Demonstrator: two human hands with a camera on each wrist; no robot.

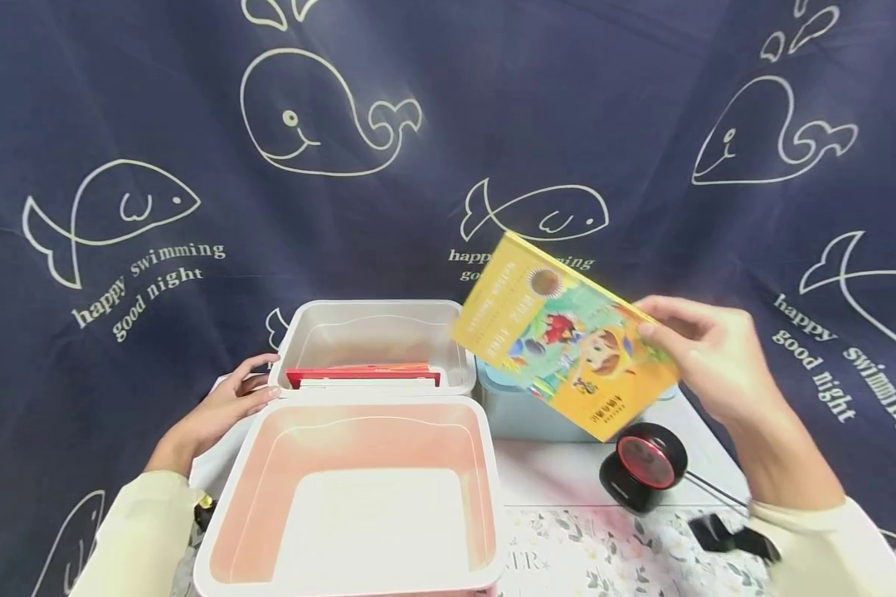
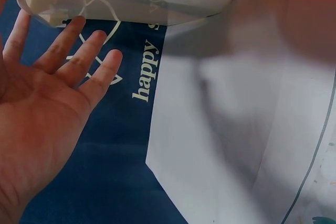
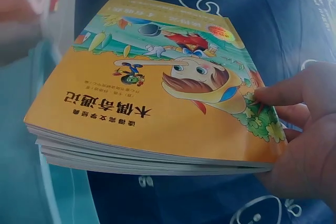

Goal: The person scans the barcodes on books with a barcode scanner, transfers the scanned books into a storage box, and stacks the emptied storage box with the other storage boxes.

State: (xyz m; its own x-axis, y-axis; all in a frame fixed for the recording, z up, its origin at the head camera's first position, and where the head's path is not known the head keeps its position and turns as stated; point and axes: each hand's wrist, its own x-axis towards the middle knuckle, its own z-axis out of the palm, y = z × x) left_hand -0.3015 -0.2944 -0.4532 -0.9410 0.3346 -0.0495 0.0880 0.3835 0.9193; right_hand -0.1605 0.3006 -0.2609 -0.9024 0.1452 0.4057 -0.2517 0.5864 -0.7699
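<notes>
My right hand (image 1: 724, 365) pinches a yellow picture book (image 1: 575, 336) by one edge, thumb on the cover. Tilted, the book hangs in the air above a blue-grey bin (image 1: 530, 419). In the right wrist view the cover of the book (image 3: 157, 93) shows a long-nosed cartoon figure, and its page edges face the camera. My left hand (image 1: 227, 406) is at the left side of a grey-white bin (image 1: 309, 319), fingertips at its rim. Seen from the left wrist, the left hand (image 2: 47, 93) has its fingers spread and nearly straight. Red-edged books (image 1: 362, 376) lie inside that grey-white bin.
A pink bin (image 1: 269, 464) with a white rim stands in front of the grey-white one. To the right sits a round black device (image 1: 645, 464) with a red ring and a cable. A flowered cloth (image 1: 605, 547) covers the table front, and a dark blue curtain (image 1: 448, 99) hangs behind.
</notes>
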